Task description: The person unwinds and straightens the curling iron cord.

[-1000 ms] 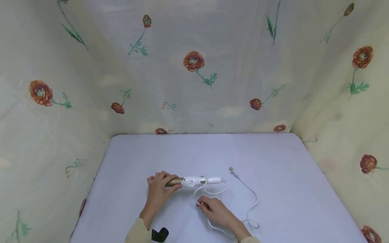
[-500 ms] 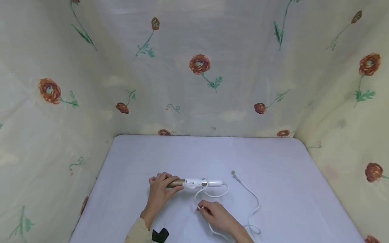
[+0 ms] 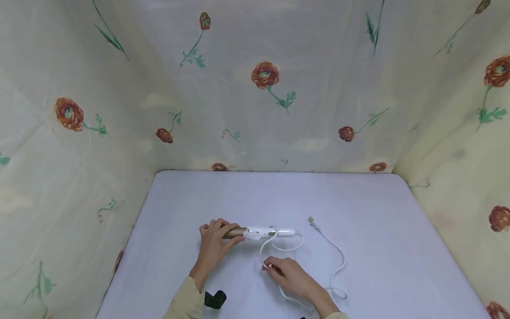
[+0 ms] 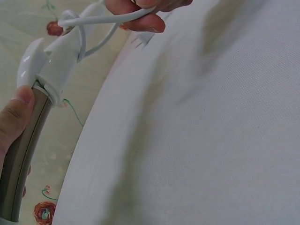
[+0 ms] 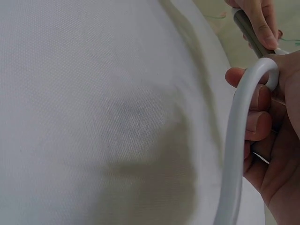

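A curling iron (image 3: 259, 233) with a white handle and a gold-brown barrel is held crosswise above the table. My left hand (image 3: 214, 241) grips it round the barrel; the thumb (image 4: 16, 115) lies along the barrel in the left wrist view. The white cord (image 3: 261, 252) loops once round the handle. My right hand (image 3: 291, 277) pinches that cord below the handle, fingers curled, and in the right wrist view the cord (image 5: 233, 154) hangs down from the grip. The cord's plug (image 3: 312, 220) lies on the table to the right.
The white table (image 3: 358, 204) has rounded far corners and stands against flower-printed cloth (image 3: 239, 106) on its far side, left and right. A black object (image 3: 215, 300) shows by the left sleeve (image 3: 185, 301). Slack cord lies right of the right hand.
The head view has shifted slightly. Both hands keep their holds on the curling iron and the cord, with little visible movement.
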